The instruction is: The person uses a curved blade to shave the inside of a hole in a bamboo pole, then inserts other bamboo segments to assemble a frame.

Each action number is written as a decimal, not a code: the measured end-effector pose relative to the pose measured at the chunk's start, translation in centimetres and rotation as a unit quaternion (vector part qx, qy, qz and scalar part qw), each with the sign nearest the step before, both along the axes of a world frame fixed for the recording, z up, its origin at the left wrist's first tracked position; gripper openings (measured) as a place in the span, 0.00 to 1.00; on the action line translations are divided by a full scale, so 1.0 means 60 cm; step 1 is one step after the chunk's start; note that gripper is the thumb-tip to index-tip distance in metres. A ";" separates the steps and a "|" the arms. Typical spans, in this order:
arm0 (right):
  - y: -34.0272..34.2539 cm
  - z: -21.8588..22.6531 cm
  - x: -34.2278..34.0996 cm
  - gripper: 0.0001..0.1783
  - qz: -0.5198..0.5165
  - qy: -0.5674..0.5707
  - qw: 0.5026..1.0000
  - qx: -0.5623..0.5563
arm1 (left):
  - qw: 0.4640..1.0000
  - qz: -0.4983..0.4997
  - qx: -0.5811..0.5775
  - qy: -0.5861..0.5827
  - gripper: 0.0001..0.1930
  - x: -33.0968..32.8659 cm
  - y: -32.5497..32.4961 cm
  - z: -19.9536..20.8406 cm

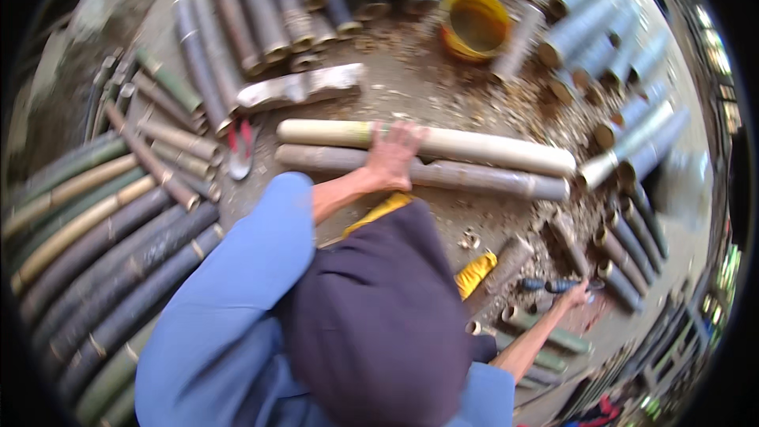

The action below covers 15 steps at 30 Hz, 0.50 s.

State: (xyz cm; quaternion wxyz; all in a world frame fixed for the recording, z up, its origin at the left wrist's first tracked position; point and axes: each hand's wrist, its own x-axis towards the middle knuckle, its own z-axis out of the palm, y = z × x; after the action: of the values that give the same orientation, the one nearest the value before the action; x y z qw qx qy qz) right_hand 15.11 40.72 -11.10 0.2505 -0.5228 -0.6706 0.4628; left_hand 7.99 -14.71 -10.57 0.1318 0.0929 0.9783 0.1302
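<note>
I find the pale, smooth pole (494, 150) under my left hand (393, 154), its length running out to both sides of that hand on the floor (443, 217). A darker pole (494, 180) lies alongside it, on the near side, below the palm. The left hand is laid over the pair with fingers spread, reaching onto the pale surface; I see no closed grip. The right hand (577, 295), well off to the right and nearer the body, is at a dark-handled tool (541, 285); blur prevents me from telling whether its fingers are closed. I judge the pale pole stiff and moderate in weight, lighter if it is hollow like the open-ended sections (265, 12) beyond the left hand. Its bare, rounded surface is likely to be slippery and inclined to roll, and I would expect splitting along the grain rather than bending. I recommend a full wrap of the fingers near mid-length for balance, or downward pressure where the left hand rests; the far ends offer poor leverage.
</note>
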 end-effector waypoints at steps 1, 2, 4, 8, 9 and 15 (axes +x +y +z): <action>-0.027 0.002 -0.011 0.13 0.045 0.080 0.992 -0.089 | 1.000 -0.012 -0.014 0.001 0.67 -0.003 0.003 -0.008; -0.062 0.010 -0.030 0.09 0.096 0.051 0.987 -0.118 | 1.000 -0.020 -0.015 0.003 0.67 -0.001 0.002 -0.016; -0.083 0.021 -0.055 0.09 0.129 0.047 0.972 -0.188 | 1.000 -0.021 -0.002 -0.014 0.67 -0.017 0.020 -0.012; -0.141 0.026 -0.107 0.10 0.160 0.007 0.966 -0.202 | 1.000 0.001 0.027 -0.004 0.65 -0.006 0.016 -0.018; -0.153 0.024 -0.116 0.10 0.165 -0.006 0.965 -0.203 | 0.999 0.005 0.033 -0.005 0.65 -0.002 0.014 -0.020; -0.169 0.033 -0.127 0.10 0.177 -0.053 0.965 -0.186 | 0.999 0.012 0.042 -0.015 0.61 0.009 0.012 -0.022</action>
State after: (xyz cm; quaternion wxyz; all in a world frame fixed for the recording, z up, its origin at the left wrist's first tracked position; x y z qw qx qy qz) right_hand 7.51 30.58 -9.12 0.0265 -0.4568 -0.6672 0.5879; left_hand 8.55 -13.99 -11.90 0.1405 0.0848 0.9709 0.1742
